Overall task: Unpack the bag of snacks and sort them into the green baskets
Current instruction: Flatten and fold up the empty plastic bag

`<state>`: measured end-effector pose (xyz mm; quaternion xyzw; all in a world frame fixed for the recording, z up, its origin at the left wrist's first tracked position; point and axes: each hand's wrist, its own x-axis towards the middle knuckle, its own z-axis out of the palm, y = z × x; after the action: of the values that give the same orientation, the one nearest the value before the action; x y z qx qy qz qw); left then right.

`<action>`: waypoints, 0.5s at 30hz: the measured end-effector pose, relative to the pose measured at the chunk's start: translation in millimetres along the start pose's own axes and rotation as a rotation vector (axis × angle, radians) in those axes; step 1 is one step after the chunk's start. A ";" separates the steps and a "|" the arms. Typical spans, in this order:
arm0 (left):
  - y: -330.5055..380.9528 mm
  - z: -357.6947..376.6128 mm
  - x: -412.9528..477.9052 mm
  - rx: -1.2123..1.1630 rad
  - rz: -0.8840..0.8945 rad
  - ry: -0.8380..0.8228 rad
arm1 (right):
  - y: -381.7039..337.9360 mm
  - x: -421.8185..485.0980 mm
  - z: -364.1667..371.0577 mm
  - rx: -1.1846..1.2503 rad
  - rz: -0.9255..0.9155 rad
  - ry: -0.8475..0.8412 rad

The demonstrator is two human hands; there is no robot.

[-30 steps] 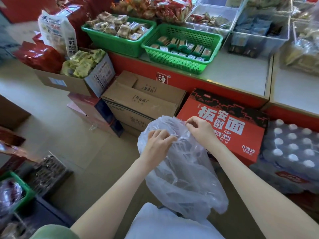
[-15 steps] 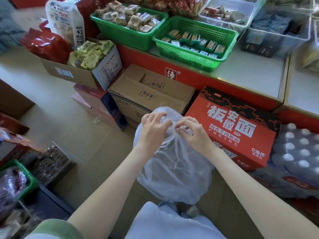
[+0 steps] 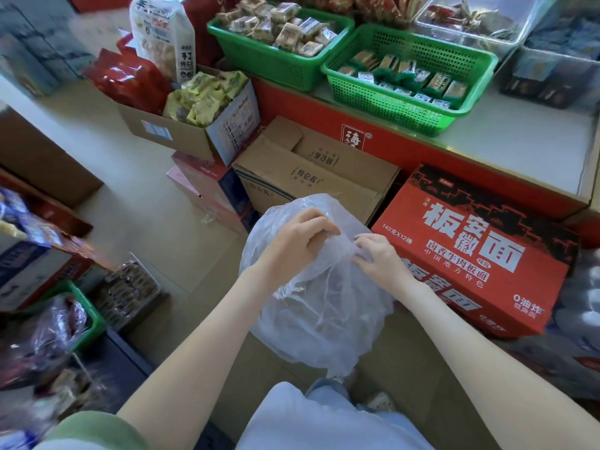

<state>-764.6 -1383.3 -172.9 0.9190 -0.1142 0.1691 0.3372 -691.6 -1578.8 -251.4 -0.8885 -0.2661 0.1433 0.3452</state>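
Observation:
A translucent plastic bag (image 3: pixel 319 316) hangs in front of me, crumpled and limp; nothing shows through it. My left hand (image 3: pixel 297 243) grips the bunched plastic at its top. My right hand (image 3: pixel 381 263) pinches the same bunched top from the right, fingertips close to the left hand's. Two green baskets stand on the counter beyond: the left basket (image 3: pixel 259 64) is heaped with pale wrapped snacks, the right basket (image 3: pixel 393 105) holds a row of small green-wrapped packs along its far side.
A red noodle carton (image 3: pixel 480 251) lies right of the bag, brown cardboard boxes (image 3: pixel 311 177) behind it. An open box of yellow packets (image 3: pixel 201 99) stands at left. Clear bins (image 3: pixel 474 24) sit on the counter. A green basket (image 3: pixel 87 313) holds bagged goods at lower left.
My hands have come together at the bag's top, gathering the plastic. The bag now hangs shorter and more bunched than a second ago.

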 end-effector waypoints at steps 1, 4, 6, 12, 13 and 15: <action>-2.8 -7.3 -0.9 0.011 -0.025 -0.031 | -1.4 2.3 2.2 0.006 -0.015 0.017; -1.3 -25.0 -3.4 0.110 -0.251 -0.140 | -12.0 5.6 5.5 -0.027 -0.056 0.054; -0.9 -26.5 -2.0 0.270 -0.343 -0.158 | -21.2 8.3 8.2 -0.093 -0.150 0.092; 2.2 1.6 6.3 0.717 -0.137 -0.372 | -40.5 13.9 8.7 -0.050 -0.341 0.166; 2.0 4.1 6.5 0.711 -0.154 -0.426 | -38.6 14.5 5.8 -0.041 -0.353 0.157; 1.1 4.6 7.6 0.665 -0.106 -0.345 | -30.1 14.2 -0.8 -0.061 -0.399 0.110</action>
<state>-756.9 -1387.9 -172.6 0.9979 -0.0603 0.0218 0.0046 -690.9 -1552.4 -231.1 -0.8347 -0.4219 0.0150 0.3536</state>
